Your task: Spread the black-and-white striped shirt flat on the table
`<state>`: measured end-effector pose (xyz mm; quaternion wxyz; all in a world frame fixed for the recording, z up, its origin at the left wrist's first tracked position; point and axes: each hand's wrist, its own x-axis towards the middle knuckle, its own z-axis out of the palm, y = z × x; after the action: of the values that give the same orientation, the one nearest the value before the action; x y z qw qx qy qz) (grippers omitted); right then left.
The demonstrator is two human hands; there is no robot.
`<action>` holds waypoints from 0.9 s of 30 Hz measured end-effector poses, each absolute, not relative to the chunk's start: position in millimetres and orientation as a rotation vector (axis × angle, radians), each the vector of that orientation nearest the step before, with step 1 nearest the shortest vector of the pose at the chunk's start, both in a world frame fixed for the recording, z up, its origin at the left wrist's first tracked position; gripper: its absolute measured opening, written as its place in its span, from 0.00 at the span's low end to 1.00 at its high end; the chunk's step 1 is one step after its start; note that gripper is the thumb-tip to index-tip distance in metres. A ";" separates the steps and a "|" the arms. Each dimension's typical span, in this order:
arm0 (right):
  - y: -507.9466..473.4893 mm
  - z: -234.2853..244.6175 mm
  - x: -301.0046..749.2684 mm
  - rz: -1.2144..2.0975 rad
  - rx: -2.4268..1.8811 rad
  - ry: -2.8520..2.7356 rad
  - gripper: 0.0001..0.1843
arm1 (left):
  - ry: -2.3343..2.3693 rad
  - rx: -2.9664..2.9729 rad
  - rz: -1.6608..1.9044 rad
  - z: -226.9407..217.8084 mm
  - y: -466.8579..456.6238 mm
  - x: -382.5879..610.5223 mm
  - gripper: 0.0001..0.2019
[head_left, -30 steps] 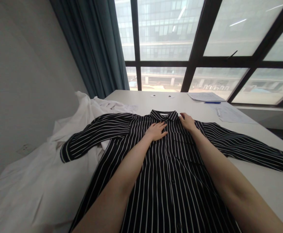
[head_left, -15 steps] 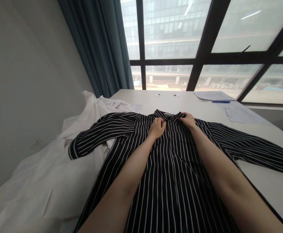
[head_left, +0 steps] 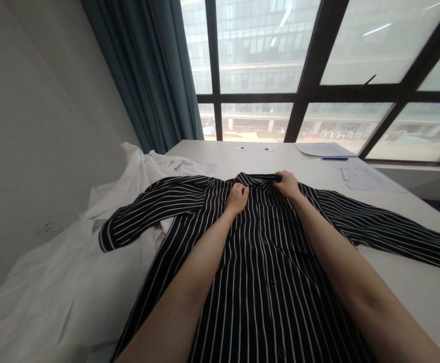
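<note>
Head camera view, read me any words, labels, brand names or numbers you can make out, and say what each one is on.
No text can be read.
Paper sheets at the far right of the table: any print too small and blurred.
Striped shirt: collar label too small to read; left hand and right hand grip the collar.
White cloth: no marks.
Buildings through the window: no signs legible.

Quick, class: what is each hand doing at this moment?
Left hand: closed, gripping the striped shirt near its collar.
Right hand: closed on the collar.
</note>
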<state>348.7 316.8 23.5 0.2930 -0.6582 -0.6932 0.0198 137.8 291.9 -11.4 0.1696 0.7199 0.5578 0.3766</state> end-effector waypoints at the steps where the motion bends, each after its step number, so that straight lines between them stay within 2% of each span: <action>1: 312.3 24.5 348.2 0.023 -1.701 -1.865 0.15 | 1.604 2.019 1.082 -12.0 293.6 137.0 0.10; 4: 295.5 21.0 347.8 -0.012 -1.529 -1.924 0.13 | 1.657 1.935 1.125 -14.0 299.9 133.7 0.13; 11: 270.7 -6.6 355.5 -0.034 -1.428 -1.910 0.13 | 1.703 1.912 1.124 -11.1 306.1 129.5 0.31; 19: 269.4 -11.1 357.5 -0.090 -1.492 -1.821 0.13 | 1.782 2.069 0.862 14.9 330.4 132.2 0.39; 22: 267.0 -8.7 355.7 -0.117 -1.529 -1.795 0.12 | 1.794 2.107 0.716 18.4 338.7 131.6 0.36; 27: 263.9 -6.9 353.8 -0.138 -1.628 -1.715 0.14 | 1.821 2.212 0.709 29.4 325.2 123.6 0.15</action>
<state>353.8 263.9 -6.9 0.3770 -0.6366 -0.6706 -0.0539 123.6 325.2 29.4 0.0949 0.7461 0.6140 0.2392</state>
